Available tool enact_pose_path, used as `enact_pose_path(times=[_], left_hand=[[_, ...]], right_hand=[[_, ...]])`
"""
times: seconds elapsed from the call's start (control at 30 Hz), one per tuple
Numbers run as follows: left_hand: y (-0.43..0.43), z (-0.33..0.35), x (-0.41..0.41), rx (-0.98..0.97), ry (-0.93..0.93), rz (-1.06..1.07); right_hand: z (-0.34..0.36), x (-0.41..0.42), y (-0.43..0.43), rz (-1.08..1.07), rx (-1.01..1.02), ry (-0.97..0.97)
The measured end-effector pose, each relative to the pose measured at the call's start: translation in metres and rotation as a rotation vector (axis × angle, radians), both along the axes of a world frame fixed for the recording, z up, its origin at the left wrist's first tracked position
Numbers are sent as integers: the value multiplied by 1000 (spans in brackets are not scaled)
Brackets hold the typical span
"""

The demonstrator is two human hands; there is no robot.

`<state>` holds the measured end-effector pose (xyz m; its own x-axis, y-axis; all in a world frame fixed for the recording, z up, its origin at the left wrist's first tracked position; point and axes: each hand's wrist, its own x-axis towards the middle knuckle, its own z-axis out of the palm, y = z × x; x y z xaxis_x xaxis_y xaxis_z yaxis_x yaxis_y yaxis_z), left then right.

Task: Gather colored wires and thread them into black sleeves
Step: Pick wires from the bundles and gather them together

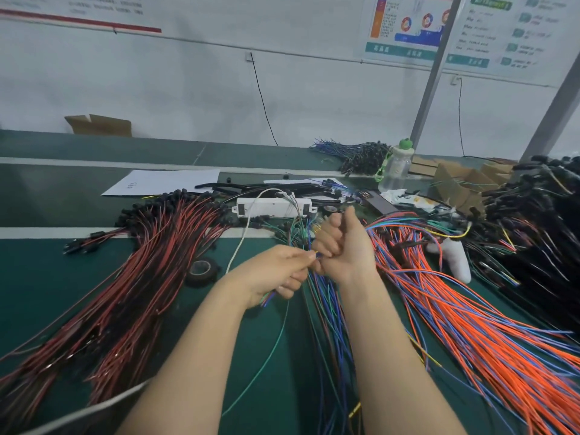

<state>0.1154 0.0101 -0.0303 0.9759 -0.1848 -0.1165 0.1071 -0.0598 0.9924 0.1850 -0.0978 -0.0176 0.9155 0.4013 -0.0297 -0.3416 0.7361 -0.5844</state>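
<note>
Right now my left hand (276,273) pinches a few strand tips between thumb and forefinger at the centre of the frame, so the ends stay level for feeding. My right hand (343,246) is curled round the gathered colored wires (324,309), which trail toward the lower centre; that grip keeps them bunched. What I take for the black sleeves (266,185) lie higher up, beyond the white box (270,208). Writing on the paper sheet (163,182) and the wall posters (408,23) is too blurred to read.

power strip (270,207) set on table (62,277); tape roll (202,271) laid at 7 o'clock of it, bottle (397,166) stood at 2 o'clock.
</note>
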Motion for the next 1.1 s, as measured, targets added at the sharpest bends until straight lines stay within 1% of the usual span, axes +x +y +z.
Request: enact_pose_path(times=[0.1,0.2,0.27,0.33,0.37,0.43,0.47,0.53,0.6,0.67,0.7,0.73,0.8,0.83,0.87,0.9,0.97,1.0,1.03,1.1], left_hand=[[8,-8,0,-68,-1,67],[15,-14,1,-133,-34,136],[10,-14,7,-143,-26,235],[2,-15,14,-131,20,401],[-2,-14,16,-173,50,498],[-4,-13,19,-357,80,637],[-6,-13,20,-435,71,659],[-10,-14,23,-472,26,652],[-16,-16,27,-437,-15,656],[-17,-19,33,-321,-48,667],[-16,-22,35,-202,-98,665],[-14,-26,37,-43,-170,648],[-10,-32,40,283,-381,637],[-10,-33,41,356,-487,662],[-9,-34,43,356,-564,697],[-7,-33,47,274,-611,731],[-3,-28,59,53,-633,778],[-1,-26,66,11,-641,792],[0,-25,74,42,-659,815],[0,-25,94,194,-685,876]], right_hand=[[-1,6,-6,-121,73,-19],[-2,10,-12,-122,141,-35],[-6,6,-6,-95,120,-39],[-11,2,3,-90,87,-36],[-12,1,6,-95,89,-31],[-12,1,9,-113,99,-24],[-13,1,11,-120,85,-23],[-17,-2,18,-125,36,-16],[-23,-5,26,-135,32,-1],[-22,-1,30,-166,64,8],[-20,2,29,-192,76,10],[-18,7,28,-217,89,13],[-14,16,26,-229,135,36],[-12,20,27,-211,172,60],[-11,24,29,-179,221,89],[-11,28,31,-136,281,120],[-9,37,37,-61,409,170],[-8,43,39,-48,454,184],[-7,50,42,-55,476,191],[-4,69,47,-143,429,177]])
